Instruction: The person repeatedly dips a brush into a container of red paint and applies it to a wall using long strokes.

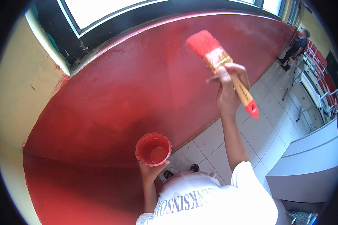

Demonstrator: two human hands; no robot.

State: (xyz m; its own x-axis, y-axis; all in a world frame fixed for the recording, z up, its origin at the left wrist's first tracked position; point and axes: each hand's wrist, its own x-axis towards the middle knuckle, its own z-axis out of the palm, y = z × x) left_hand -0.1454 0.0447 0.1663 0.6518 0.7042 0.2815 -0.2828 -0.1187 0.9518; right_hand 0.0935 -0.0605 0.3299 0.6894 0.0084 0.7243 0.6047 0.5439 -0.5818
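Note:
A wide paintbrush (218, 57) with a wooden, red-tipped handle is gripped in my right hand (231, 80), raised in front of the wall. Red paint coats its bristles, which point up and left, apart from the wall as far as I can tell. Lower down, my left hand (153, 172) holds a small paint pot (153, 149) from beneath, its mouth facing up toward me. Red paint shows inside the pot and smears its rim. The lower wall (112, 101) is covered in red, with darker and lighter patches.
A window frame (112, 17) and sill run above the red wall. A cream pillar (18, 93) stands at the left. Pale floor tiles (263, 131) lie to the right, with stacked desks and chairs (311, 90), a grey-white cabinet (308, 157) and another person (297, 47) farther off.

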